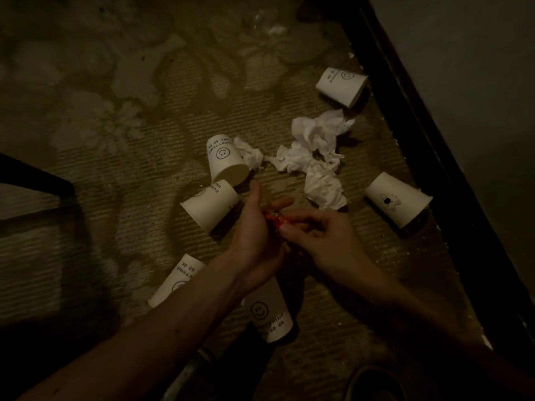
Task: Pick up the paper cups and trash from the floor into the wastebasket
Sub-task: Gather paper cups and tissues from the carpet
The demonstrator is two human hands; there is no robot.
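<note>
Head view, dim, looking straight down at the carpet (144, 198). In the left hand (252, 227), half-curled, an orange wrapper (273, 220) cupped against the palm. On the same wrapper, the right hand (318, 238), pinching it with thumb and fingertips. Both held just over the carpet, in the middle of the litter.

Possible trouble from here:
- Dropping the wrapper while passing it from hand to hand: small, slick-looking, pinched only at its edge.
- Nudging the cup (210, 206) just beside the left hand, or the cup (269, 312) partly under the left forearm, and setting either one rolling.
- Tearing or trailing the tissue (318, 157) when lifting it: loosely crumpled, probably soft.
- Overlooking the white specks along the dark skirting (419, 169) in such poor light.
- Overloading the hands, with no wastebasket clearly in sight. A dark ring (373, 380) at lower right, too dim to identify.

Counted:
- Six cups, all tipped over: the two above, then one at centre (227, 159), one lower left (176, 280), one at right (398, 199), and one upper right (341, 86) by the skirting.
- One wrapper.
- Tissue in a small wad (249, 153) touching the centre cup, plus the larger heap. Number of sheets in that heap impossible to tell.
</note>
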